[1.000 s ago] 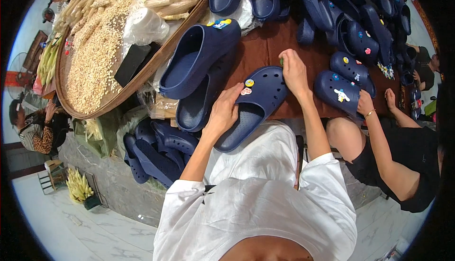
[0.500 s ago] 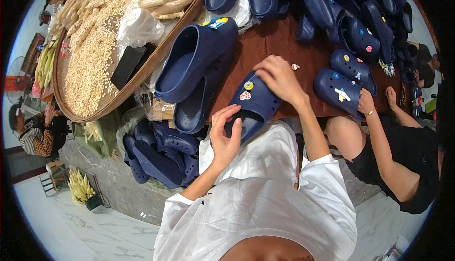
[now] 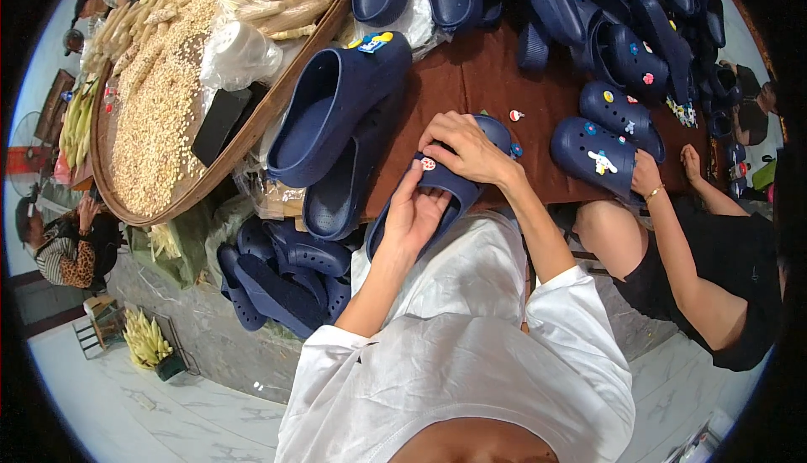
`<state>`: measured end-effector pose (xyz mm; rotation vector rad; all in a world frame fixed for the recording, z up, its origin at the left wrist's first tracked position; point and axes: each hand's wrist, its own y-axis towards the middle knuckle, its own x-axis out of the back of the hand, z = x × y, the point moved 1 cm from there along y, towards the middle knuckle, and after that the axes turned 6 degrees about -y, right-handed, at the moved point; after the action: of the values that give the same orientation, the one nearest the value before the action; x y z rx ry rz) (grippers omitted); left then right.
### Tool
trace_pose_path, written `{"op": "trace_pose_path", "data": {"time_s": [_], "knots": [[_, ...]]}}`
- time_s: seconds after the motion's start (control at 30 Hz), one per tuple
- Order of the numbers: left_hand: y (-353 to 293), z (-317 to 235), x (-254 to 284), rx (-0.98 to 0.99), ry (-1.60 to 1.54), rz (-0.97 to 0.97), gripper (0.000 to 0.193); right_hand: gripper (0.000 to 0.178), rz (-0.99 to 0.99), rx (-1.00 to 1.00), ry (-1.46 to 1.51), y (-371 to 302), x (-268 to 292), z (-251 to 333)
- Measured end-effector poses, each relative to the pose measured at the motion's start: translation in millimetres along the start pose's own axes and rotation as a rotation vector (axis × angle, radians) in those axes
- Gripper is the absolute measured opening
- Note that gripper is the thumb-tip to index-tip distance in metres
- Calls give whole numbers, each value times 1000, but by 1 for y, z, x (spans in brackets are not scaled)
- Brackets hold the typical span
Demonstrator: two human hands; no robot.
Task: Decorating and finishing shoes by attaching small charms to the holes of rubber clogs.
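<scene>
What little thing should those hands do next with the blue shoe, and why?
I'd probably have the right hand press gently on the dark blue clog while the left hand steadies it from inside. The right hand lies over the top, and the left one reaches into the opening, near a red-and-white charm. What's under the right hand is hidden, so that's my guess.

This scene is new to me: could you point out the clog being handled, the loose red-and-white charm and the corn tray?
Clog (image 3: 445, 181), head view: on its upper, beside the foot opening.
Loose red-and-white charm (image 3: 516, 116), head view: on its middle.
Corn tray (image 3: 229, 158), head view: on its rim.
</scene>
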<state>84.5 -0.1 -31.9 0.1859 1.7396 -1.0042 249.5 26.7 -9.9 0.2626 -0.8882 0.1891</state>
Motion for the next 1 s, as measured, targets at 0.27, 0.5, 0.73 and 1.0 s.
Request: {"op": "trace_pose_path", "data": {"time_s": [0.27,0.5,0.73,1.0], "knots": [[14,-2,9,-20,-48,-47,36,17,-17,-55,35,4,1,-1],[12,0,10,9,-66,-27,37,9,-251,-197,263,3,3,-3],[21,1,24,-21,-74,28,39,9,-461,-132,7,11,-3,-10],[2,-4,20,-24,-173,-152,47,25,-51,-104,92,3,16,11]]}}
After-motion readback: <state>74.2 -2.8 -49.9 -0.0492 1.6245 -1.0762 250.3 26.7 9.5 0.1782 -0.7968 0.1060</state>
